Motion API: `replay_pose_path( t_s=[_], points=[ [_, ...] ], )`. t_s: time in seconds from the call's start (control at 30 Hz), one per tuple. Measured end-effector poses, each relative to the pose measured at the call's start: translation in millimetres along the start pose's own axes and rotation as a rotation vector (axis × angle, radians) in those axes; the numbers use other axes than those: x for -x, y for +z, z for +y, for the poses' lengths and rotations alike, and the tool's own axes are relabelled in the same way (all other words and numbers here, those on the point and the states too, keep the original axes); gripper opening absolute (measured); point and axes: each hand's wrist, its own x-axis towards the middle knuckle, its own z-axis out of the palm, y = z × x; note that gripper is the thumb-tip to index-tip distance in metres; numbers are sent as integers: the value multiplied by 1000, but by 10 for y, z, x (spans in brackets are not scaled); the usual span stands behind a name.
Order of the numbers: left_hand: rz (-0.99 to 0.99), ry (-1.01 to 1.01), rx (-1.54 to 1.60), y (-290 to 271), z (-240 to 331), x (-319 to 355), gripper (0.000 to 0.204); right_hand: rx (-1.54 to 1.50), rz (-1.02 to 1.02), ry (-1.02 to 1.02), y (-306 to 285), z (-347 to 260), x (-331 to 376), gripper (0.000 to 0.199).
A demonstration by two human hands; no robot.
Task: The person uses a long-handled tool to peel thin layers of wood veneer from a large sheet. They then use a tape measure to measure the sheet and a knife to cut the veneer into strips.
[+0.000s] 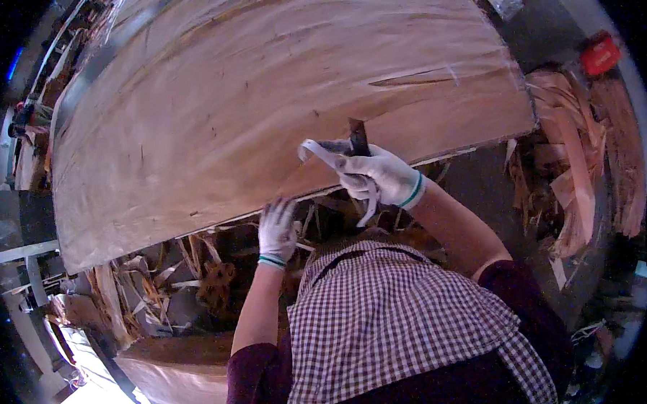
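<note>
Wood veneer sheet fills the upper frame, long axis running left-right. Right hand grips a dark tool pointing up, plus white tape; left hand clasps the sheet's near edge.

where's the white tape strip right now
In the head view, right of centre: the white tape strip is held in the right hand over the veneer sheet's near edge.

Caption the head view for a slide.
White-gloved right hand presses a dark narrow tool onto a large thin wood veneer sheet; gloved left hand grips its edge.
</note>
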Motion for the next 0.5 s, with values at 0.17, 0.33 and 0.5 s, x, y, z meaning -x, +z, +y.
replay_pose_path(
  t_s=[0.17,0.33,0.5],
  points=[
    [36,-97,-95,296,-90,53,60,222,188,134,23,862,-333,14],
    [60,-103,69,352,-258,27,61,267,398,207,-254,1481,-277,10],
    [298,-238,434,234,-241,-72,64,216,423,232,-350,1576,-298,10]
  ],
)
